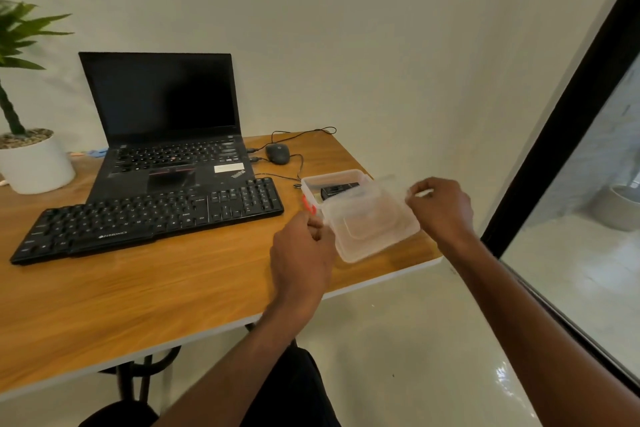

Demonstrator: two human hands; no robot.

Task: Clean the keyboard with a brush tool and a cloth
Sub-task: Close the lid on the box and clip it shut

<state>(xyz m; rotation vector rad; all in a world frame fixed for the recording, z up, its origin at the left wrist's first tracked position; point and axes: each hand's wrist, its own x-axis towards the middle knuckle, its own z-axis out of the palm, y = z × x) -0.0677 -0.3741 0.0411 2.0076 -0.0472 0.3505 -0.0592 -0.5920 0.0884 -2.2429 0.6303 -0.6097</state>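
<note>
A black external keyboard (pixel 152 218) lies on the wooden table (pixel 138 288), in front of an open laptop (pixel 166 135). To its right stands a clear plastic box (pixel 334 180) with red clips, holding a black tool-like object (pixel 337 190). Both hands hold the box's clear lid (pixel 370 222), tilted above the box's near side. My left hand (pixel 303 253) grips the lid's left edge. My right hand (pixel 441 208) pinches its far right edge. No cloth can be made out with certainty.
A black wired mouse (pixel 277 153) sits behind the box, its cables trailing across the table. A white potted plant (pixel 33 163) stands at the far left. The table's right edge is close to the box; a glass wall with a black frame (pixel 554 135) rises at right.
</note>
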